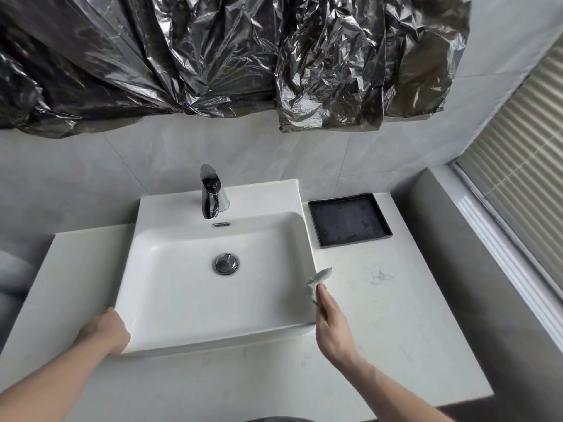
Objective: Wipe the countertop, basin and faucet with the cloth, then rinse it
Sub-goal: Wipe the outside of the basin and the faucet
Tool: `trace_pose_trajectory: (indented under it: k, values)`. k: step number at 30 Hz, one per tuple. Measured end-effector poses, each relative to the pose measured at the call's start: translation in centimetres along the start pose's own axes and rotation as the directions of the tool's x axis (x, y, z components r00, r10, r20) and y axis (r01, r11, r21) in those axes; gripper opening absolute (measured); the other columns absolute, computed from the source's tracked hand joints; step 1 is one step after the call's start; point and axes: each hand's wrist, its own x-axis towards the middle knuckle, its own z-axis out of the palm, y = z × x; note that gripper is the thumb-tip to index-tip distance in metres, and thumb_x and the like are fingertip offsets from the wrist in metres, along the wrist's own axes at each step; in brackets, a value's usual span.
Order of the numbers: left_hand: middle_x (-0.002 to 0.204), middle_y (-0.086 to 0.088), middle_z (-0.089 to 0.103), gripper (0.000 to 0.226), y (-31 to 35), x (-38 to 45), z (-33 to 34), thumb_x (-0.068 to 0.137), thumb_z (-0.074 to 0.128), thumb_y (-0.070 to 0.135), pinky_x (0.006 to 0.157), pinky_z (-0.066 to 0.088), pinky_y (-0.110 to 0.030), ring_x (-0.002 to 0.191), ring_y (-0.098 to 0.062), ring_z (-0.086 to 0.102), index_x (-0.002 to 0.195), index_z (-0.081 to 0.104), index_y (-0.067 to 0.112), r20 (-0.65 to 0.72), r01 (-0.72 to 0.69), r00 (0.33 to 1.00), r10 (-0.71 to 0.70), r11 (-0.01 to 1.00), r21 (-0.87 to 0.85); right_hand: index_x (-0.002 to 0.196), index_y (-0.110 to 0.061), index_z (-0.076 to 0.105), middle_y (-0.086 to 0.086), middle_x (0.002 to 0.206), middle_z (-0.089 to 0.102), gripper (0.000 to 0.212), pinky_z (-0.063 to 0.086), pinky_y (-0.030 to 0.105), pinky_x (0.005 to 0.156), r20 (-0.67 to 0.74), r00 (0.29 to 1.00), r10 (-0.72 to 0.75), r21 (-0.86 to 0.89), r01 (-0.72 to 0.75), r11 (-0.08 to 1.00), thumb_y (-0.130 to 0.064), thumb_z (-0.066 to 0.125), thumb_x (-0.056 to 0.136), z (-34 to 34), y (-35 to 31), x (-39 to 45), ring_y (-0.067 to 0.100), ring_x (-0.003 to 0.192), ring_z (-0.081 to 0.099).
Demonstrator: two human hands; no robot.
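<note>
A white square basin (pixel 170 287) sits on a pale marble countertop (pixel 396 324), with a chrome drain plug (pixel 226 263) in its middle. A chrome faucet (pixel 212 193) stands at the basin's back rim. My right hand (pixel 330 324) pinches a small grey-white cloth (pixel 316 280) at the basin's right rim, where the rim meets the countertop. My left hand (pixel 105 332) grips the basin's front left corner, fingers curled over the edge.
A black square tray (pixel 348 220) lies on the countertop right of the faucet. Crinkled dark plastic sheeting (pixel 213 56) hangs over the wall above. A grey ledge (pixel 451 239) and a window with blinds (pixel 524 166) run along the right.
</note>
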Motion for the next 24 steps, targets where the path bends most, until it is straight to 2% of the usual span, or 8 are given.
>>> trace_pose_trajectory:
  k: [2, 4, 9, 14, 16, 19, 21, 24]
  values:
    - [0.131, -0.015, 0.063, 0.051, 0.0, 0.1, 0.0, 0.083, 0.054, 0.018, 0.087, 0.055, -0.034, 0.115, -0.032, 0.065, 0.131, 0.052, 0.004, 0.008, 0.008, 1.000, -0.008, 1.000, 0.000, 0.158, -0.031, 0.035, -0.026, 0.157, 0.038, 0.065, 0.021, 0.000, 0.111, -0.012, 1.000, -0.010, -0.049, 0.009, 0.999, 0.003, 0.035, 0.102, -0.1, 0.0, -1.2, -0.019, 0.139, 0.034]
    - [0.130, -0.015, 0.064, 0.051, 0.0, 0.2, 0.1, 0.081, 0.053, 0.017, 0.088, 0.056, -0.035, 0.114, -0.033, 0.065, 0.130, 0.053, 0.003, 0.006, 0.013, 1.000, -0.013, 1.000, -0.010, 0.158, -0.033, 0.037, -0.031, 0.154, 0.042, 0.074, 0.027, -0.002, 0.106, -0.034, 0.999, -0.027, -0.093, 0.024, 0.995, 0.010, 0.034, 0.098, -0.2, 0.0, -1.8, -0.022, 0.133, 0.040]
    - [0.134, -0.019, 0.061, 0.048, 0.4, -0.8, 0.5, 0.087, 0.052, 0.012, 0.093, 0.053, -0.040, 0.119, -0.035, 0.063, 0.134, 0.047, 0.000, -0.029, 0.000, 1.000, -0.002, 0.998, -0.063, 0.157, -0.032, 0.041, -0.024, 0.158, 0.040, 0.072, 0.036, 0.023, 0.118, -0.023, 0.996, -0.088, -0.268, 0.079, 0.960, 0.008, 0.033, 0.097, -0.6, -0.3, -2.4, 0.000, 0.145, 0.041]
    - [0.146, -0.019, 0.048, 0.080, 0.8, -2.4, 1.3, 0.087, 0.056, 0.017, 0.102, 0.048, -0.042, 0.132, -0.034, 0.051, 0.150, 0.013, -0.006, -0.055, -0.041, 0.998, 0.032, 0.987, -0.154, 0.154, -0.025, 0.041, -0.015, 0.171, 0.012, 0.077, 0.050, 0.022, 0.094, 0.041, 0.984, -0.174, -0.552, 0.168, 0.817, 0.015, 0.035, 0.088, 0.1, -0.1, -2.7, 0.011, 0.157, 0.015]
    - [0.155, -0.016, 0.031, 0.090, 1.3, -3.3, 1.4, 0.084, 0.060, 0.021, 0.105, 0.045, -0.041, 0.137, -0.034, 0.038, 0.153, 0.008, -0.003, -0.081, -0.085, 0.994, 0.072, 0.983, -0.165, 0.144, -0.021, 0.053, -0.008, 0.169, 0.024, 0.075, 0.046, 0.023, 0.103, 0.075, 0.964, -0.253, -0.590, 0.248, 0.769, 0.018, 0.039, 0.081, 0.4, 0.2, -3.2, 0.016, 0.157, 0.019]
    - [0.162, -0.008, 0.013, 0.086, 2.1, -5.1, 1.2, 0.078, 0.060, 0.021, 0.111, 0.037, -0.040, 0.142, -0.032, 0.024, 0.154, 0.021, 0.015, -0.124, -0.188, 0.977, 0.171, 0.971, -0.144, 0.125, -0.022, 0.068, -0.006, 0.145, 0.060, 0.066, 0.025, 0.034, 0.122, 0.181, 0.916, -0.358, -0.590, 0.392, 0.706, 0.012, 0.047, 0.071, 2.3, 0.4, -3.6, 0.020, 0.147, 0.041]
    - [0.164, -0.003, 0.018, 0.076, 3.1, -6.5, 1.2, 0.081, 0.056, 0.020, 0.117, 0.029, -0.036, 0.148, -0.026, 0.021, 0.152, 0.030, 0.022, -0.141, -0.269, 0.958, 0.251, 0.954, -0.130, 0.127, -0.027, 0.067, -0.008, 0.145, 0.060, 0.068, 0.021, 0.033, 0.122, 0.271, 0.898, -0.346, -0.572, 0.440, 0.693, 0.009, 0.046, 0.073, 4.6, -0.6, -3.4, 0.017, 0.143, 0.044]
    - [0.151, 0.010, 0.044, 0.056, 4.5, -8.1, 1.5, 0.084, 0.051, 0.017, 0.110, 0.037, -0.030, 0.137, -0.018, 0.042, 0.138, 0.050, 0.032, -0.112, -0.350, 0.936, 0.333, 0.914, -0.205, 0.134, -0.028, 0.063, -0.008, 0.151, 0.055, 0.069, 0.031, 0.029, 0.119, 0.409, 0.865, -0.289, -0.539, 0.485, 0.689, 0.004, 0.041, 0.077, 7.9, -3.6, -3.2, 0.017, 0.139, 0.049]
